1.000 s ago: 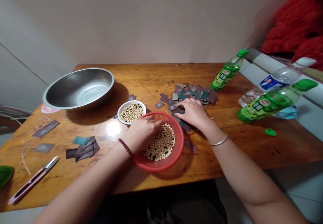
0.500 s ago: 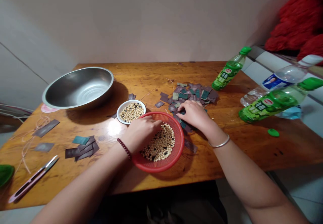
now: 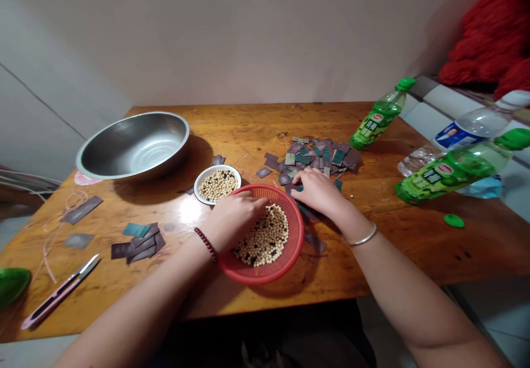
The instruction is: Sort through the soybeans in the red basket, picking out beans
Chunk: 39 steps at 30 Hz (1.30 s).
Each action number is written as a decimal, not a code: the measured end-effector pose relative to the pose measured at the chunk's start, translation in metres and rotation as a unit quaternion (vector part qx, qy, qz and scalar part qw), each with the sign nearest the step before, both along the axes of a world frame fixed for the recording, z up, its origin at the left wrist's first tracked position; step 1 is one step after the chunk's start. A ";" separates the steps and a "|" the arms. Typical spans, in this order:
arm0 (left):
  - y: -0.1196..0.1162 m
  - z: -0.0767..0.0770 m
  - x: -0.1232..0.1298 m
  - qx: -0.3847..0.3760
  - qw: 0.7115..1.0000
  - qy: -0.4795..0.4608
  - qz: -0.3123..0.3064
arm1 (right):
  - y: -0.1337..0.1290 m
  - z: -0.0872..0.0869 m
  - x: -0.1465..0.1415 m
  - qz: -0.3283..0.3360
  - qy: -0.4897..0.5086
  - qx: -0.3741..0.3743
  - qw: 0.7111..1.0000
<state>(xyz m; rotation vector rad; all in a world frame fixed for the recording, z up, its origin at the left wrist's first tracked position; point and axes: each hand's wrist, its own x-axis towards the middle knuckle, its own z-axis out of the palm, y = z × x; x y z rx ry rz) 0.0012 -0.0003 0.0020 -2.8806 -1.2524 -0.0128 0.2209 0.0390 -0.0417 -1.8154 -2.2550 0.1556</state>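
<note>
My left hand (image 3: 238, 216) reaches over the left side of a red plastic basket (image 3: 296, 249) holding pale and black beans (image 3: 269, 238). Its fingers are bent down toward the beans, and their tips are mostly hidden. Just right of the basket, my right hand (image 3: 317, 191) rests at the near edge of a pile of dark purple and green pieces (image 3: 323, 155). Its thumb and forefinger are apart, with nothing seen between them; the other fingers are curled. A small white bowl (image 3: 197, 193) of similar beans stands behind my left hand.
A large metal basin (image 3: 136, 147) is at the back left. Nearer lie cut dark pieces (image 3: 143, 246), thread (image 3: 49, 246) and a pink-handled tool (image 3: 58, 296). Green bottles (image 3: 379, 116) (image 3: 459, 166), a clear bottle (image 3: 467, 127) and a green cap (image 3: 454, 221) are at the right.
The whole view has shifted slightly, so things on the table appear a little further right. Both hands keep nearly the same places and poses.
</note>
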 end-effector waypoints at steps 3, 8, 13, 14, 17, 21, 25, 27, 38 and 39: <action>0.000 0.000 0.000 0.001 1.000 -0.003 -0.001 | 0.002 0.000 0.002 -0.002 0.011 -0.008 1.000; 0.000 0.000 -0.001 -0.001 1.000 0.001 -0.003 | 0.003 0.004 0.002 0.004 0.038 0.004 0.999; -0.001 0.000 0.000 0.004 1.000 0.004 -0.002 | 0.004 0.010 0.003 0.020 0.112 0.000 0.994; -0.001 0.000 0.000 0.005 1.000 0.003 -0.001 | 0.005 0.010 0.004 0.015 0.144 0.003 0.989; 0.000 -0.001 0.000 0.012 1.000 -0.004 -0.001 | 0.009 0.012 0.004 -0.012 0.269 0.019 0.963; 0.000 -0.003 -0.001 0.045 0.999 -0.026 0.008 | 0.012 0.018 0.003 -0.062 0.445 -0.008 0.894; 0.000 -0.004 -0.002 0.098 0.993 -0.071 0.013 | 0.009 0.026 0.001 -0.079 0.561 -0.080 0.820; 0.000 -0.005 -0.004 0.126 0.987 -0.097 0.017 | 0.005 0.031 -0.001 -0.063 0.583 -0.117 0.802; 0.003 0.002 -0.008 0.099 0.912 -0.395 0.043 | -0.032 0.032 -0.035 0.031 0.524 -0.140 0.839; 0.001 0.002 -0.008 0.091 0.911 -0.401 0.032 | -0.034 0.029 -0.038 0.030 0.514 -0.135 0.847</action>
